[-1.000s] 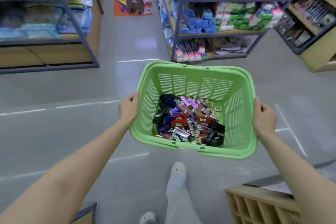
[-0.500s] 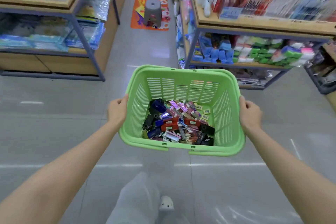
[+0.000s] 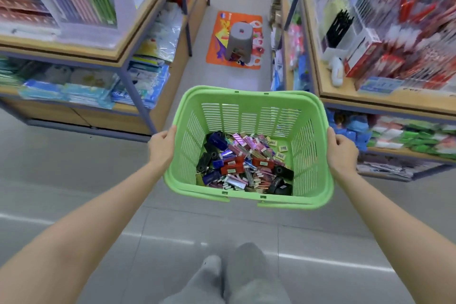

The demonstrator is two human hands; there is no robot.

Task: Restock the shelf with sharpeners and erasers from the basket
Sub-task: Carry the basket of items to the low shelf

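I carry a light green slotted plastic basket [image 3: 249, 96] in front of me above the grey floor. My left hand [image 3: 161, 147] grips its left rim and my right hand [image 3: 341, 152] grips its right rim. On the basket's bottom lies a loose pile of sharpeners and erasers [image 3: 244, 164]: black, blue and red blocks, pink and silver packs, small yellow pieces. A shelf unit [image 3: 385, 100] full of stationery stands at the right, with blue, white and green packs on its lower level.
Another shelf unit [image 3: 118, 57] with pens and plastic-wrapped goods stands at the left. Between the two runs an aisle, where a grey stool [image 3: 240, 39] sits on an orange mat [image 3: 234, 41]. My legs show at the bottom.
I have walked forward with the basket towards the aisle; both shelf units and the stool look nearer and larger. Both hands keep the same hold on the rims.
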